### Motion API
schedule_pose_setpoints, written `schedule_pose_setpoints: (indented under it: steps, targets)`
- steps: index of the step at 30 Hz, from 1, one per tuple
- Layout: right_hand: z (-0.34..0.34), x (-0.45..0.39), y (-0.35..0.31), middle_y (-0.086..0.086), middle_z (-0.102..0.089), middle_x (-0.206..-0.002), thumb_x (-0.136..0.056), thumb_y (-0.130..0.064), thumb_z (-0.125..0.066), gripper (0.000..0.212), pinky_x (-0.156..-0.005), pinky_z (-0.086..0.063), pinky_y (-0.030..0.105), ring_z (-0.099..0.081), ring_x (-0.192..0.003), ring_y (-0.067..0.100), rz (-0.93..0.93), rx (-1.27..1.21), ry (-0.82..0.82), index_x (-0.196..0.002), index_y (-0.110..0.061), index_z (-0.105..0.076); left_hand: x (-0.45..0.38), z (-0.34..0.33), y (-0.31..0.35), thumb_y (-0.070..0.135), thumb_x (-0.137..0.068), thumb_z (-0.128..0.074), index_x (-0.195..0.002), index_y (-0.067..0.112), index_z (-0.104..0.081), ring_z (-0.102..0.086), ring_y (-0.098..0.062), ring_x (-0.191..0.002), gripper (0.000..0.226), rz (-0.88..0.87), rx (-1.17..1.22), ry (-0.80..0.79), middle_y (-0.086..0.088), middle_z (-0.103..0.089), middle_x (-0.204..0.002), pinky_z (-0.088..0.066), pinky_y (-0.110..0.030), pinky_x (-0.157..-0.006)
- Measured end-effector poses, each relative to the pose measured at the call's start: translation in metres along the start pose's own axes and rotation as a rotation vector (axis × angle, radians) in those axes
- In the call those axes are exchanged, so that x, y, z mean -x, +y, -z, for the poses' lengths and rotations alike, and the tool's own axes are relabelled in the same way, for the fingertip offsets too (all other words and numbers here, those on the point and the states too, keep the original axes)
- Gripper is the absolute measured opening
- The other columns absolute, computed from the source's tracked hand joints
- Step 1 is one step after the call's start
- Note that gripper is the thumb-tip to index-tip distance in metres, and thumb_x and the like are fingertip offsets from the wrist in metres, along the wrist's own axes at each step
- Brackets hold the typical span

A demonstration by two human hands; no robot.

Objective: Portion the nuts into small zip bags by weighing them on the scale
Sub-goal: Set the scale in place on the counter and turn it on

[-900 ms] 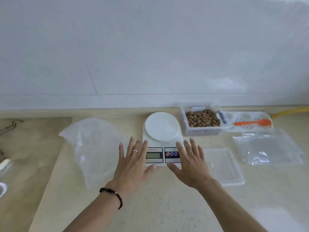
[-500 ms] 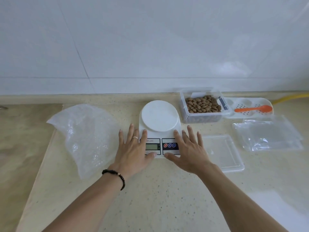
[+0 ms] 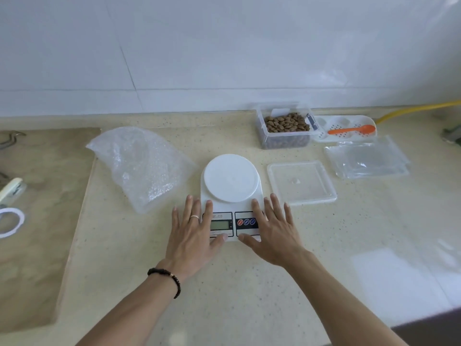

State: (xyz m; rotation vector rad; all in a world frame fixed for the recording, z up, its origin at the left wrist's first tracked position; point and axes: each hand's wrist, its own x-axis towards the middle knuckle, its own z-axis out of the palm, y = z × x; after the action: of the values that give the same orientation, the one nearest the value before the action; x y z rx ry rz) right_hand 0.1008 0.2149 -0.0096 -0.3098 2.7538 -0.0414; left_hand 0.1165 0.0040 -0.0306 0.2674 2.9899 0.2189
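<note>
A white digital scale (image 3: pixel 230 178) with a round platform stands on the counter in front of me. My left hand (image 3: pixel 193 234) lies flat against its left side and my right hand (image 3: pixel 273 232) against its right side. The fingers are spread, both thumbs rest on the scale's front edge, and the scale is held between the two hands. A clear box of brown nuts (image 3: pixel 286 124) stands uncovered at the back right. Its clear lid (image 3: pixel 301 182) lies right of the scale. A stack of small clear zip bags (image 3: pixel 366 159) lies further right.
An orange spoon (image 3: pixel 353 130) rests on a white perforated tray (image 3: pixel 345 121) beside the nut box. A crumpled bubble-wrap bag (image 3: pixel 143 166) lies left of the scale. A recessed area (image 3: pixel 37 196) with a white ring and tools is at far left. A yellow hose (image 3: pixel 419 111) runs along the back right.
The scale has slid toward me between both hands, away from the nut box, and now sits beside the lid. The camera view has tilted down.
</note>
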Motion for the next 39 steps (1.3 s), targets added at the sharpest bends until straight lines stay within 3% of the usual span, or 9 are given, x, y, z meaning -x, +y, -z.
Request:
schedule_pose_setpoints:
  steps: [8,12,14,19,23,29,33,37,39]
  targets:
    - [-0.023,0.056,0.017,0.007,0.017,-0.164,-0.091,-0.071,-0.032,0.091,-0.121,0.006,0.042,0.018,-0.150,0.022,0.062,-0.142,-0.018,-0.154,-0.028,0.018,0.065,-0.030,0.026,0.077,-0.083,-0.016,-0.155,0.020,-0.008,0.016,-0.021,-0.147,0.092,0.055,0.133,0.067,-0.010,-0.008,-0.162,0.003,-0.052,-0.117]
    - [-0.037,0.072,0.019,0.008,0.019,-0.163,-0.092,-0.066,-0.024,0.078,-0.122,-0.004,0.040,0.004,-0.152,0.026,0.133,-0.207,0.101,-0.155,-0.034,0.008,0.073,-0.040,0.026,0.086,-0.078,-0.008,-0.155,0.022,-0.002,0.020,-0.017,-0.147,0.100,0.036,0.167,0.079,-0.003,0.010,-0.161,0.004,-0.051,-0.119]
    - [-0.050,0.080,0.016,0.014,0.010,-0.163,-0.098,-0.053,-0.021,0.061,-0.121,-0.020,0.048,-0.010,-0.151,0.034,0.197,-0.192,0.202,-0.155,-0.037,-0.005,0.071,-0.041,0.024,0.088,-0.076,-0.009,-0.154,0.022,0.003,0.020,-0.016,-0.147,0.103,0.020,0.152,0.066,0.001,0.020,-0.158,0.007,-0.049,-0.120]
    - [-0.067,0.086,0.018,0.029,-0.008,-0.160,-0.102,-0.039,-0.022,0.050,-0.111,-0.036,0.053,-0.037,-0.140,0.042,0.215,-0.180,0.309,-0.151,-0.034,-0.022,0.070,-0.041,0.022,0.085,-0.079,-0.022,-0.152,0.019,-0.003,0.002,-0.017,-0.150,0.100,-0.002,0.142,0.093,-0.001,0.010,-0.162,0.000,-0.050,-0.120]
    - [-0.071,0.084,0.015,0.025,-0.012,-0.161,-0.101,-0.036,-0.025,0.049,-0.112,-0.034,0.055,-0.037,-0.140,0.043,0.220,-0.158,0.329,-0.150,-0.033,-0.025,0.070,-0.042,0.023,0.082,-0.081,-0.032,-0.153,0.017,-0.010,-0.006,-0.020,-0.150,0.099,-0.007,0.155,0.112,-0.004,0.003,-0.163,-0.005,-0.054,-0.120]
    - [-0.068,0.084,0.014,0.019,-0.014,-0.162,-0.097,-0.036,-0.031,0.051,-0.110,-0.037,0.056,-0.033,-0.141,0.044,0.211,-0.172,0.299,-0.148,-0.032,-0.028,0.070,-0.041,0.024,0.083,-0.080,-0.030,-0.152,0.017,-0.012,-0.007,-0.020,-0.150,0.099,-0.012,0.171,0.118,-0.005,-0.001,-0.163,-0.005,-0.054,-0.120]
    - [-0.060,0.081,0.022,0.017,-0.007,-0.163,-0.092,-0.051,-0.038,0.065,-0.111,-0.037,0.048,-0.033,-0.143,0.035,0.206,-0.170,0.282,-0.148,-0.022,-0.022,0.070,-0.041,0.023,0.084,-0.080,-0.030,-0.151,0.017,-0.013,-0.010,-0.022,-0.150,0.099,-0.017,0.172,0.128,-0.006,-0.003,-0.163,-0.005,-0.055,-0.119]
    - [-0.055,0.064,0.032,0.015,0.011,-0.163,-0.085,-0.080,-0.017,0.097,-0.123,-0.010,0.044,-0.004,-0.152,0.028,0.143,-0.131,0.237,-0.156,-0.019,0.011,0.071,-0.040,0.023,0.084,-0.080,-0.029,-0.151,0.016,-0.018,-0.011,-0.023,-0.149,0.099,-0.023,0.181,0.145,-0.007,-0.008,-0.162,-0.001,-0.058,-0.118]
    - [-0.056,0.058,0.031,0.015,0.006,-0.164,-0.081,-0.084,-0.017,0.102,-0.123,-0.002,0.043,0.004,-0.152,0.027,0.140,-0.105,0.210,-0.155,-0.020,0.012,0.071,-0.040,0.023,0.084,-0.078,-0.030,-0.149,0.016,-0.022,-0.012,-0.024,-0.149,0.099,-0.020,0.177,0.150,-0.006,-0.012,-0.162,-0.002,-0.061,-0.117]
